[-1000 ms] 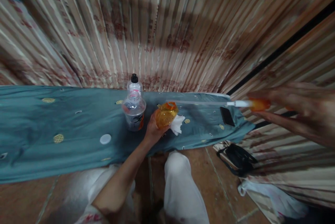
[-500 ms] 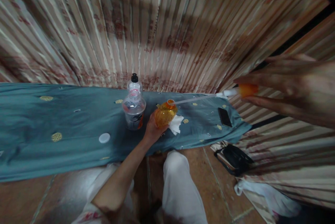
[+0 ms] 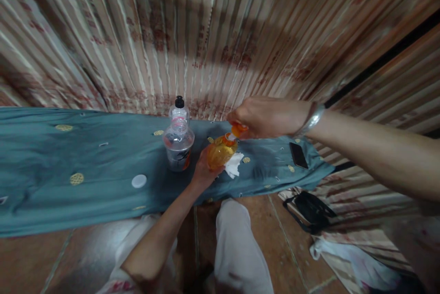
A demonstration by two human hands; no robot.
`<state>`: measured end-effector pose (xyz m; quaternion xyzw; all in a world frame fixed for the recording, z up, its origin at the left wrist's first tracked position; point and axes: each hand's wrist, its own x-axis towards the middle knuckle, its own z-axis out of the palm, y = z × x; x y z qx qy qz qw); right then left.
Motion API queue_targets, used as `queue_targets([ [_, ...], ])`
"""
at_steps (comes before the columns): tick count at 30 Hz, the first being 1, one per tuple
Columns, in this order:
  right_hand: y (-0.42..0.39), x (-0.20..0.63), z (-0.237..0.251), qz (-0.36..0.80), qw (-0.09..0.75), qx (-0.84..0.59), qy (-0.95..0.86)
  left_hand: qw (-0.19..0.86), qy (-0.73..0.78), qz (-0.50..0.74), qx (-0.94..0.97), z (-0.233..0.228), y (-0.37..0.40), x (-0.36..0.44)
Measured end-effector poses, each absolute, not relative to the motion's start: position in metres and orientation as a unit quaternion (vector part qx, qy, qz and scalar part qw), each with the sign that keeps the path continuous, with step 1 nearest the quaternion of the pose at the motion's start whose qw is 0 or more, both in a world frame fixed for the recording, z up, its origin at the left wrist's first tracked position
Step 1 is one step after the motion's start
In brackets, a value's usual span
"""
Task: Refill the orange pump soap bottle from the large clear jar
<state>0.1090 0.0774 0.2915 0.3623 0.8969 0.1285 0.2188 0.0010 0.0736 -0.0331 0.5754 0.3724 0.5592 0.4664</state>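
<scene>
My left hand point(image 3: 203, 169) is wrapped round an amber see-through bottle point(image 3: 220, 152), tilted to the right over the cloth. Its orange neck is uncapped. Just above the mouth, my right hand point(image 3: 252, 117) grips an orange spray or pump top point(image 3: 239, 130). The top's white lower part sits at the bottle's opening, and its thin tube no longer shows outside. Whether the top touches the neck I cannot tell. Left of the bottle stands a clear plastic cup point(image 3: 178, 149) with a domed lid. A crumpled white tissue point(image 3: 234, 165) lies beside the bottle.
Behind the cup stands a clear bottle with a black cap point(image 3: 179, 102). A white round lid point(image 3: 139, 181) lies on the teal cloth point(image 3: 110, 161). A dark phone point(image 3: 298, 155) rests at the right end. A black bag point(image 3: 309, 211) is on the floor; a pleated curtain point(image 3: 192, 37) hangs behind.
My right hand has come down and left with the orange top, bringing it to the bottle's mouth. The tube has gone into the bottle. My left hand still holds the bottle in place.
</scene>
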Motion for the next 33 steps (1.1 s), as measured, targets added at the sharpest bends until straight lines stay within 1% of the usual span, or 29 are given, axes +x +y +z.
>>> queue_targets([
  [4,0.085,0.103,0.277,0.106,0.198,0.348,0.91,0.455,0.389,0.565,0.567,-0.03,0.072,0.0],
  [10,0.094,0.1,0.266,0.101,0.227,0.336,0.909,0.453,0.392,0.567,0.566,-0.029,0.071,0.002],
  [17,0.101,0.097,0.253,0.107,0.218,0.314,0.918,0.449,0.396,0.569,0.564,-0.028,0.071,0.002],
  [20,0.102,0.095,0.253,0.107,0.226,0.308,0.918,0.447,0.397,0.569,0.564,-0.027,0.071,0.002],
  [21,0.101,0.095,0.255,0.1,0.217,0.309,0.921,0.447,0.397,0.569,0.564,-0.027,0.071,0.002],
  [23,0.097,0.101,0.262,0.083,0.155,0.313,0.933,0.447,0.398,0.567,0.566,-0.026,0.07,0.002],
  [24,0.093,0.107,0.266,0.077,0.099,0.319,0.94,0.447,0.398,0.566,0.567,-0.025,0.07,0.002],
  [26,0.079,0.125,0.271,0.067,-0.042,0.345,0.935,0.447,0.399,0.564,0.568,-0.023,0.069,0.001],
  [28,0.06,0.149,0.264,0.06,-0.171,0.407,0.895,0.448,0.399,0.562,0.57,-0.021,0.068,0.0],
  [30,0.04,0.172,0.243,0.043,-0.28,0.493,0.822,0.447,0.4,0.559,0.572,-0.019,0.067,-0.002],
  [32,0.027,0.186,0.208,-0.002,-0.354,0.556,0.752,0.446,0.401,0.557,0.575,-0.018,0.066,-0.003],
  [33,0.024,0.189,0.189,-0.043,-0.383,0.568,0.727,0.446,0.4,0.556,0.576,-0.018,0.066,-0.004],
])
